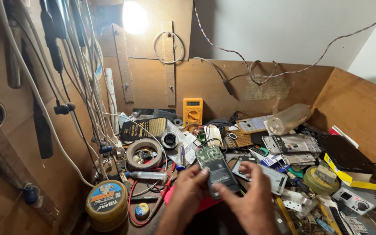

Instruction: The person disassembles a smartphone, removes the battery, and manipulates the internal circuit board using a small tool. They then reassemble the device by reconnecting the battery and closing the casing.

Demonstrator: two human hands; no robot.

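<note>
Both hands rise from the bottom edge of the head view, close together over the cluttered surface [79, 174]. Left hand [188, 191] and right hand [251, 202] share one thing: an opened phone body [216, 169], dark at its lower half with a green circuit board bare at its upper end. Left fingers [199, 174] press its left edge, and right fingers [223, 188] pinch its lower right corner, so each hand is clamped on it just above the surface.

Left of the hands stands a round tin [106, 204] with a blue and orange label, and beyond it lies a roll of tape [144, 153]. A yellow multimeter [193, 112] leans against the wooden back wall. To the right lie a clear plastic bottle [289, 118] on its side and loose phone frames [291, 143]. White cables [83, 82] hang at the left.
</note>
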